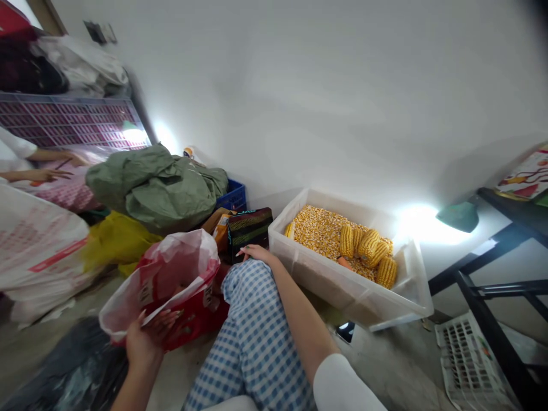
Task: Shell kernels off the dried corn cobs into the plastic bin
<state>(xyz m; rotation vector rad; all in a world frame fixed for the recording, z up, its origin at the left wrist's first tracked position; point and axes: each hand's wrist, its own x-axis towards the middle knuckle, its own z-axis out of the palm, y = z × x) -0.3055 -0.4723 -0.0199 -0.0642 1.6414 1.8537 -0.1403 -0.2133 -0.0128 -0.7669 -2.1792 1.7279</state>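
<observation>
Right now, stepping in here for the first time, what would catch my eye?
Probably the yellow cobs heaped on loose kernels in the whitish bin by the wall. Then the red bag to their left, with the left hand at its near side. Beyond that bag sits a big green heap of cloth-like material.

Single head-worn view, facing forward and down, lap (257,325) close below

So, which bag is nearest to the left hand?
The open red bag: the left hand is at its mouth; the white bag, yellow bag and black bag lie farther off.
</observation>
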